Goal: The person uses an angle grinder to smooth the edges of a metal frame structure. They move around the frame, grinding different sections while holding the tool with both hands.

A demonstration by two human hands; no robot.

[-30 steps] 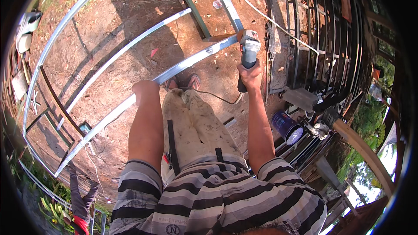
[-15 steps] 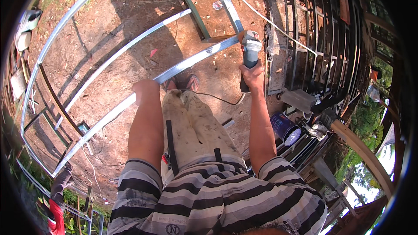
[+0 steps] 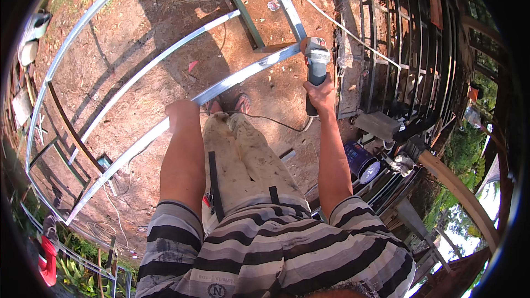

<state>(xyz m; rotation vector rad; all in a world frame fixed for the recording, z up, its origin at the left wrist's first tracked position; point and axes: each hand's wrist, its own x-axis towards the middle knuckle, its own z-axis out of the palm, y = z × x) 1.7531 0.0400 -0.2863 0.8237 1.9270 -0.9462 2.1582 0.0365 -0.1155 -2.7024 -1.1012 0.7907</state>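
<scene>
Your right hand (image 3: 320, 92) is wrapped tight around the grey angle grinder (image 3: 316, 65), its head against the far right end of the shiny metal rail (image 3: 165, 124) crossing the reddish dirt. Your left hand (image 3: 182, 113) rests on that rail's middle; finger state unclear. Black cord (image 3: 270, 121) trails near your sandals. Right, just beside you: round blue can (image 3: 361, 161), lid on, contents hidden. Dark metal grille (image 3: 408, 49) far right.
</scene>
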